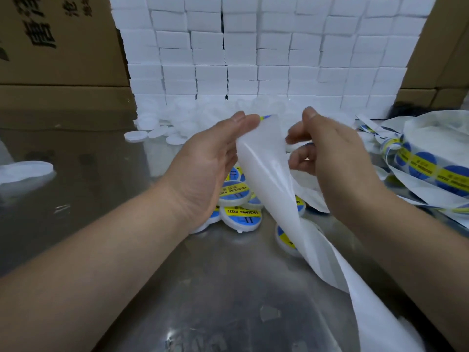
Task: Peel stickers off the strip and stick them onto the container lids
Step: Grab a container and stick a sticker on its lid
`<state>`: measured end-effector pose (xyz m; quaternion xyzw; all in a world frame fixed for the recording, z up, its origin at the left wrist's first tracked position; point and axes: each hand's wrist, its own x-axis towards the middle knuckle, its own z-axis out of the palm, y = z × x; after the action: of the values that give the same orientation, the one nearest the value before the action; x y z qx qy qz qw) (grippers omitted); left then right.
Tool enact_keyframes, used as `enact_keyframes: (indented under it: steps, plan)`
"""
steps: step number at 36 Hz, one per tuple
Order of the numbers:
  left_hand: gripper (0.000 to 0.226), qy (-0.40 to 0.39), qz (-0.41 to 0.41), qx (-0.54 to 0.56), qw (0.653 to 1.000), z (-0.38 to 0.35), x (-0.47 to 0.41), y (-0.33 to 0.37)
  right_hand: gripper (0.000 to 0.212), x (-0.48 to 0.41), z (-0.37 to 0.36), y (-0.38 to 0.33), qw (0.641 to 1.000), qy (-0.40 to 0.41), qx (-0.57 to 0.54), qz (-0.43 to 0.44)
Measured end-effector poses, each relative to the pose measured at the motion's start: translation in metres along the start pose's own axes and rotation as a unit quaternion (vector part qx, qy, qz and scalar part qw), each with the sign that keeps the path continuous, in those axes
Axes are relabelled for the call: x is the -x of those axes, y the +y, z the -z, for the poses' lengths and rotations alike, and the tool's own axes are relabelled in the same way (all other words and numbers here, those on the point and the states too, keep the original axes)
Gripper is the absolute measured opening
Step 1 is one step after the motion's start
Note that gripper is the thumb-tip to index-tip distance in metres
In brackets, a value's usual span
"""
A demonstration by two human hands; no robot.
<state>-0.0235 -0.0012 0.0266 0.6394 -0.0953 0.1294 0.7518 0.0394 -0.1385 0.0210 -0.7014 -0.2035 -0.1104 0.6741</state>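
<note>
Two hands: raised close together over the table [228,288], forearms converging.
Left hand [215,153]: palm inward, thumb and fingers pinching the top of the sticker strip [269,179].
Right hand [330,158]: thumb up, fingers curled beside the strip; grip unclear.
Strip: hangs twisting toward lower right.
Labelled lids [239,217]: piled beneath the hands.
Plain lids [177,123]: heaped behind, against stacked white boxes [241,47].

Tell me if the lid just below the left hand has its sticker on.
On: the lid below the left hand shows a blue sticker with a yellow SOLDERING PASTE band.
</note>
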Motion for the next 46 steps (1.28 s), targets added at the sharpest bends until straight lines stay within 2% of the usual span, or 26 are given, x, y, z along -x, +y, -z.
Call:
enact_keyframes:
  steps: [2,4,5,7,10,14,16,18,21,23,26,29,32,35,39,41,46]
  plan:
    - [0.054,-0.011,-0.009,-0.035,0.999,-0.001,0.001,-0.001,0.042,0.001,-0.002,0.002,0.998,-0.053,0.01,-0.04]
    - [0.058,-0.019,-0.017,-0.054,0.998,-0.001,0.001,-0.004,0.038,0.003,-0.006,0.005,0.992,-0.103,-0.032,-0.059]
    - [0.051,-0.03,-0.021,-0.061,0.997,-0.001,0.002,-0.004,0.033,0.003,-0.007,0.006,0.988,-0.123,-0.059,-0.066]
    - [0.034,-0.053,-0.029,-0.077,0.995,-0.003,0.004,-0.003,0.026,0.003,-0.007,0.004,0.981,-0.133,-0.113,-0.079]
    - [0.045,-0.046,-0.006,-0.118,0.992,-0.001,0.002,-0.006,0.017,0.004,-0.004,0.0,0.971,-0.145,-0.18,-0.055]
    - [0.036,-0.085,0.067,-0.154,0.982,-0.007,0.005,-0.01,0.03,0.0,0.001,-0.003,0.97,-0.109,-0.213,-0.045]
    - [0.041,-0.098,0.086,-0.158,0.979,-0.01,0.007,-0.015,0.033,-0.003,0.003,-0.001,0.974,-0.1,-0.196,-0.062]
    - [0.024,-0.099,0.063,-0.168,0.979,-0.012,0.007,-0.016,0.033,-0.002,0.001,0.001,0.979,-0.105,-0.162,-0.061]
    - [0.024,-0.086,0.019,-0.201,0.976,-0.008,0.005,-0.013,0.027,-0.002,-0.002,0.005,0.978,-0.093,-0.174,-0.064]
    - [0.024,-0.088,-0.001,-0.25,0.964,-0.007,0.005,-0.012,0.028,-0.005,-0.002,0.005,0.981,-0.029,-0.179,-0.063]
    - [0.033,-0.046,-0.005,-0.307,0.951,-0.004,0.003,-0.015,0.038,-0.012,0.003,0.007,0.978,0.058,-0.187,-0.07]
    - [0.031,0.02,-0.023,-0.396,0.918,0.002,-0.001,-0.016,0.036,-0.016,0.011,0.01,0.973,0.1,-0.188,-0.083]
    - [0.025,0.079,-0.026,-0.459,0.884,0.01,-0.008,-0.013,0.011,-0.019,0.017,0.013,0.981,0.145,-0.095,-0.084]
    - [0.03,0.104,-0.016,-0.52,0.848,0.015,-0.019,-0.009,0.006,-0.019,0.018,0.015,0.981,0.164,-0.063,-0.076]
    - [0.036,0.038,0.002,-0.636,0.771,0.009,-0.045,-0.01,0.02,-0.019,0.015,0.016,0.981,0.168,-0.056,-0.071]
    - [0.037,-0.004,0.0,-0.687,0.727,0.004,-0.063,-0.013,0.018,-0.02,0.016,0.017,0.983,0.158,-0.059,-0.075]
    - [0.028,-0.079,0.017,-0.733,0.676,-0.01,-0.108,-0.031,0.032,-0.019,0.015,0.016,0.989,0.126,-0.049,-0.063]
